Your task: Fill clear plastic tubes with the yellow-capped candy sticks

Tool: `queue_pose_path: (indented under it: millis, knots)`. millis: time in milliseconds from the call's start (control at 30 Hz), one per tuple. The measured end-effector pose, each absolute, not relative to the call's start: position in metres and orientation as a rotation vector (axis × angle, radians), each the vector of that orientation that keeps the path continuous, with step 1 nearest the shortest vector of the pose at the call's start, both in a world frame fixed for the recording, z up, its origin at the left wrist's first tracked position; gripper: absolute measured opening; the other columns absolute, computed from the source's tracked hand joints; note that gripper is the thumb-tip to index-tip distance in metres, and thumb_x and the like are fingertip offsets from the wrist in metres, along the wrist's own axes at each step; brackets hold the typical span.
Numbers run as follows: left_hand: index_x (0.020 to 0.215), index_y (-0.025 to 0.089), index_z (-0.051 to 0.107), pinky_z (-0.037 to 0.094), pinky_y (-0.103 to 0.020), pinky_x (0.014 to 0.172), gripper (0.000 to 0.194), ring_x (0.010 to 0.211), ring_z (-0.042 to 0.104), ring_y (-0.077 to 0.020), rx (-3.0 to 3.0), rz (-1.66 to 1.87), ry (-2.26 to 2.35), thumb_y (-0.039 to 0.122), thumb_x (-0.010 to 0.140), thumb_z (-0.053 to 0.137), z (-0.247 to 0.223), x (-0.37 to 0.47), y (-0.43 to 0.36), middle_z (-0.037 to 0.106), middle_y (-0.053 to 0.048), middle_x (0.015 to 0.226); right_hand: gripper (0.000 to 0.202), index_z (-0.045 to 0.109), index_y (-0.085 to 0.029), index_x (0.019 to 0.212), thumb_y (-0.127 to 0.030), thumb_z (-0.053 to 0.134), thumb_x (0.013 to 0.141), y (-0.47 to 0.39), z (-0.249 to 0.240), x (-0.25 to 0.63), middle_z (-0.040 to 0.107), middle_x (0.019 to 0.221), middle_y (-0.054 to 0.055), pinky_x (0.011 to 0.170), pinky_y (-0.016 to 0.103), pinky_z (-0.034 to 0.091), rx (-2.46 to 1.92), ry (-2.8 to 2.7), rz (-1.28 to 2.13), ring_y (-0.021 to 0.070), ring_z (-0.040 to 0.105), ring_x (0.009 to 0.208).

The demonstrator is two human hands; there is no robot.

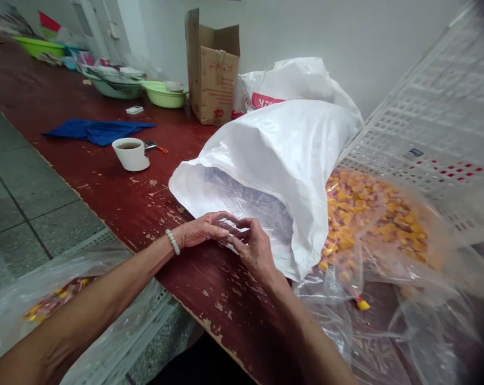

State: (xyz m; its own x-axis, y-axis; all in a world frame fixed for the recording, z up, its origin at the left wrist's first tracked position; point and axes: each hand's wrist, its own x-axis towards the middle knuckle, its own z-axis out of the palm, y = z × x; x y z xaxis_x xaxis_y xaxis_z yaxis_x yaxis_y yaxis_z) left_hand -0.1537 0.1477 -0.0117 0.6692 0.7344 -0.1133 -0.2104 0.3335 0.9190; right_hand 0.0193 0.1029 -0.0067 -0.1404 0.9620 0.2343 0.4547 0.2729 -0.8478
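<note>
My left hand [208, 229], with a beaded bracelet [172, 242] at the wrist, is closed with curved fingers around small clear plastic pieces. Facing it, my right hand [252, 243] pinches at the same clear pieces, whose shape is hard to make out. Both hands meet at the mouth of a large white sack [282, 144], above the red table [226, 305]. Inside the sack's open mouth lie many clear plastic pieces [250, 200]. Right of the sack, a clear plastic bag holds many small yellow-orange and pink pieces [358, 208].
A white cup [131, 155] of dark liquid stands left of the sack, near a blue cloth [100, 130]. Behind are a cardboard box [218, 80] and green basins [165, 96]. A white crate [434, 123] leans at right. Another bag [61, 297] lies below the table edge.
</note>
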Motion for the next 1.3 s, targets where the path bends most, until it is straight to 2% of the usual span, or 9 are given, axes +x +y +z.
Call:
queue_pose_path:
  millis: [133, 267, 400, 500, 667, 900, 1067, 1167, 1300]
  knots:
    - [0.125, 0.022, 0.048, 0.051, -0.036, 0.073, 0.064, 0.086, 0.066, -0.0234, 0.964, 0.497, 0.541, 0.013, 0.066, 0.07, -0.013, -0.162, 0.14, 0.064, -0.014, 0.109, 0.036, 0.047, -0.02, 0.102, -0.029, 0.064, 0.073, 0.098, -0.011, 0.016, 0.06, 0.099, 0.004, 0.061, 0.025, 0.049, -1.306, -1.738, 0.741, 0.0118, 0.061, 0.069]
    - [0.121, 0.023, 0.052, 0.054, -0.036, 0.067, 0.058, 0.082, 0.067, -0.0226, 0.82, 0.587, 0.582, 0.011, 0.067, 0.069, -0.021, -0.165, 0.128, 0.063, -0.011, 0.109, 0.026, 0.049, -0.018, 0.104, -0.022, 0.055, 0.079, 0.113, -0.004, 0.045, 0.059, 0.102, 0.006, 0.071, 0.028, 0.048, -1.337, -1.916, 0.499, 0.0141, 0.06, 0.08]
    - [0.114, 0.023, 0.057, 0.051, -0.04, 0.083, 0.053, 0.089, 0.066, -0.0213, 0.636, 0.789, 0.548, 0.005, 0.065, 0.068, -0.026, -0.164, 0.117, 0.063, -0.008, 0.112, 0.038, 0.053, -0.017, 0.108, -0.002, 0.044, 0.074, 0.129, -0.001, 0.087, 0.058, 0.112, 0.01, 0.085, 0.037, 0.042, -1.656, -2.273, 0.059, 0.0227, 0.051, 0.103]
    - [0.113, 0.021, 0.059, 0.046, -0.044, 0.092, 0.057, 0.093, 0.065, -0.0221, 0.552, 0.817, 0.492, 0.002, 0.061, 0.068, -0.024, -0.161, 0.111, 0.066, -0.006, 0.105, 0.044, 0.052, -0.019, 0.113, -0.002, 0.043, 0.074, 0.133, -0.005, 0.101, 0.055, 0.118, 0.01, 0.086, 0.041, 0.039, -1.861, -2.484, -0.12, 0.0269, 0.045, 0.109]
    - [0.111, 0.021, 0.059, 0.053, -0.041, 0.08, 0.058, 0.073, 0.067, -0.0171, 0.536, 0.867, 0.6, -0.001, 0.059, 0.07, -0.02, -0.147, 0.104, 0.067, 0.0, 0.08, 0.043, 0.052, -0.02, 0.112, -0.005, 0.048, 0.072, 0.135, -0.008, 0.101, 0.053, 0.117, 0.011, 0.081, 0.038, 0.039, -1.969, -2.518, -0.074, 0.0269, 0.043, 0.106]
    - [0.083, 0.014, 0.058, 0.052, -0.027, 0.048, 0.035, 0.059, 0.067, -0.019, 0.738, 0.947, 0.853, 0.015, 0.054, 0.078, -0.018, -0.13, 0.096, 0.065, -0.002, 0.076, 0.044, 0.05, -0.018, 0.109, -0.005, 0.053, 0.067, 0.141, -0.002, 0.111, 0.054, 0.11, 0.009, 0.077, 0.03, 0.039, -1.919, -2.497, 0.068, 0.0219, 0.045, 0.1]
    - [0.082, 0.016, 0.055, 0.051, -0.024, 0.046, 0.036, 0.054, 0.065, -0.0164, 0.862, 0.98, 0.886, 0.023, 0.056, 0.079, -0.026, -0.123, 0.094, 0.063, 0.0, 0.071, 0.033, 0.055, -0.019, 0.095, -0.016, 0.065, 0.063, 0.148, 0.001, 0.123, 0.06, 0.089, 0.002, 0.068, 0.024, 0.039, -1.836, -2.426, 0.215, 0.0171, 0.052, 0.083]
    - [0.091, 0.016, 0.057, 0.052, -0.025, 0.049, 0.043, 0.056, 0.066, -0.0159, 0.87, 0.988, 0.896, 0.019, 0.054, 0.08, -0.028, -0.12, 0.092, 0.063, 0.001, 0.071, 0.017, 0.059, -0.019, 0.088, -0.019, 0.061, 0.071, 0.147, 0.002, 0.126, 0.062, 0.077, -0.001, 0.063, 0.022, 0.039, -1.781, -2.358, 0.295, 0.0127, 0.054, 0.07]
    - [0.088, 0.015, 0.059, 0.053, -0.028, 0.056, 0.042, 0.061, 0.066, -0.0166, 0.786, 1.012, 0.889, 0.018, 0.052, 0.081, -0.023, -0.111, 0.084, 0.065, -0.001, 0.074, 0.025, 0.058, -0.017, 0.105, -0.03, 0.051, 0.085, 0.123, 0.001, 0.112, 0.067, 0.089, 0.004, 0.071, 0.026, 0.045, -1.702, -2.134, 0.342, 0.0148, 0.06, 0.077]
